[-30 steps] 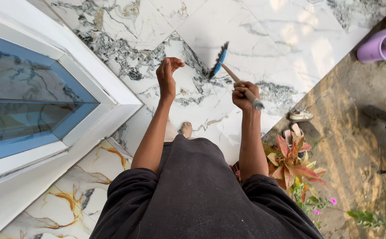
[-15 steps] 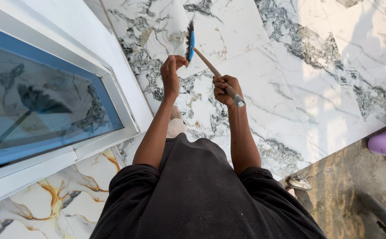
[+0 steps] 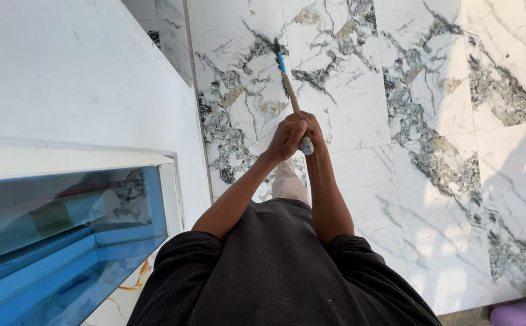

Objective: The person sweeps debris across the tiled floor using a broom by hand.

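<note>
Left of the hands: white wall (image 3: 82, 78), blue-framed window (image 3: 63, 235). Left hand (image 3: 287, 137) and right hand (image 3: 312, 128) both wrapped tight around the broom (image 3: 290, 96) handle top, bristles on marble floor (image 3: 432, 121) ahead. Floor looks clean; remaining area unclear.

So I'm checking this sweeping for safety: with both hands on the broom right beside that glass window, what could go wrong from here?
1. The broom head works close to the white wall; a wide stroke might knock it or the blue-tinted window.
2. Left hand and right hand crowd the handle's very end, so control may be weak.
3. The glossy marble floor could be slippery.
</note>
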